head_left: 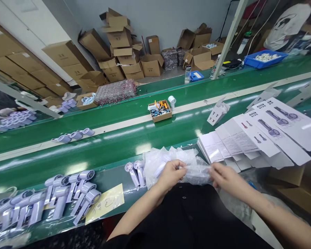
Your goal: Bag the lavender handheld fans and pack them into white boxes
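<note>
My left hand (172, 173) is closed on the near end of a clear bubble-wrap bag (198, 174). My right hand (224, 176) pinches the bag's other end, so it stretches between both hands just in front of my body. Whatever is inside the bag is too blurred to make out. Under and behind it lies a heap of bubble-wrap bags (151, 164) on the green bench. Two lilac handheld fans (131, 173) rest to the left of that heap, touching or nearly touching it.
Several lilac fan bodies (59, 200) lie at left beside a handwritten yellow paper (106, 204). Flat printed boxes (233, 138) fan out at right. A small carton of parts (162, 119) sits across the green belt (124, 133). A person (287, 26) is at far right.
</note>
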The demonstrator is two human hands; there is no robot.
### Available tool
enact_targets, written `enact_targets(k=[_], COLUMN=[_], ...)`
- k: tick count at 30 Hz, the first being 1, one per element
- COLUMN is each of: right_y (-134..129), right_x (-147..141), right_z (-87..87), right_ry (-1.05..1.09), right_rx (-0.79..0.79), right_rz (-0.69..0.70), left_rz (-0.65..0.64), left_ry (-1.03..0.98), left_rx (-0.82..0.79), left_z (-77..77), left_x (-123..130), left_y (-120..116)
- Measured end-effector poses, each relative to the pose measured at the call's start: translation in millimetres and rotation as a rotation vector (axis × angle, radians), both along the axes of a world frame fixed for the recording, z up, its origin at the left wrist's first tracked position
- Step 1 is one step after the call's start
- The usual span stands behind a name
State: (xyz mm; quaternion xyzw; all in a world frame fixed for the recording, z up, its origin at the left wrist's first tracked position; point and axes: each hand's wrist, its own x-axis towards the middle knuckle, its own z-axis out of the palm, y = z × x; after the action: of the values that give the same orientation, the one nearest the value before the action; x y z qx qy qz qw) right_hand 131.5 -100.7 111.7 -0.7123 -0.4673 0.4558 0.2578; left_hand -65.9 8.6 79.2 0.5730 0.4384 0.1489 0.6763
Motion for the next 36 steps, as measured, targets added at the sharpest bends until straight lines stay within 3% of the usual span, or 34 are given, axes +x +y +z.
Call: enact_targets(k=[2,4,6,8,11,14,17,19,22,25,27,30,33,36], right_y=[7,15,23,30,38,45,57,70,102,150,187,237,267,277], right_x=[-3,-7,-5,6,32,46,49,51,63,80,90,101,107,108], right_z=[7.0,12.7,18.2,18.9,-3.5,-50.7,-85.0,-85.1,-58.4,-30.6,-24.6,-35.9,-61.3,-89.3], right_ry=[0.083,0.203,0.290,0.238,-0.227,-0.781,-0.972,-0.994,-1.029,-0.996,-0.949,-0.911,-0.845,-0.778], right_rx=[-0.002,0.011,0.015,0.031,0.119,0.133,0.196,0.321,0.435,0.356,0.273,0.208,0.165,0.127], right_rz=[-0.016,0.066,0.238,0.444,0.583,0.599,0.801,0.881,0.810,0.504,0.321,0.205,0.144,0.092], left_rz=[-0.006,-0.159,-0.323,-0.325,-0.038,0.262,0.462,0.574,0.710,0.780,0.779,0.741,0.707,0.607], left_ry=[-0.110,-0.171,-0.137,-0.069,-0.001,-0.003,-0.062,-0.131,-0.256,-0.405,-0.502,-0.615,-0.644,-0.423], left_rx=[0.146,0.365,0.535,0.616,0.584,0.369,0.189,0.132,0.061,0.034,0.037,0.045,0.072,0.298], left_z=[4.7,5.9,1.4,-8.1,-22.8,-27.7,-25.6,-25.1,-26.6,-25.0,-20.8,-15.2,-19.0,-29.4], left_x=[-4,-5,-5,-5,-10,-21,-33,-40,-45,-40,-28,7,56,97], left_y=[4,6,4,1,4,20,39,50,64,82,97,123,150,170])
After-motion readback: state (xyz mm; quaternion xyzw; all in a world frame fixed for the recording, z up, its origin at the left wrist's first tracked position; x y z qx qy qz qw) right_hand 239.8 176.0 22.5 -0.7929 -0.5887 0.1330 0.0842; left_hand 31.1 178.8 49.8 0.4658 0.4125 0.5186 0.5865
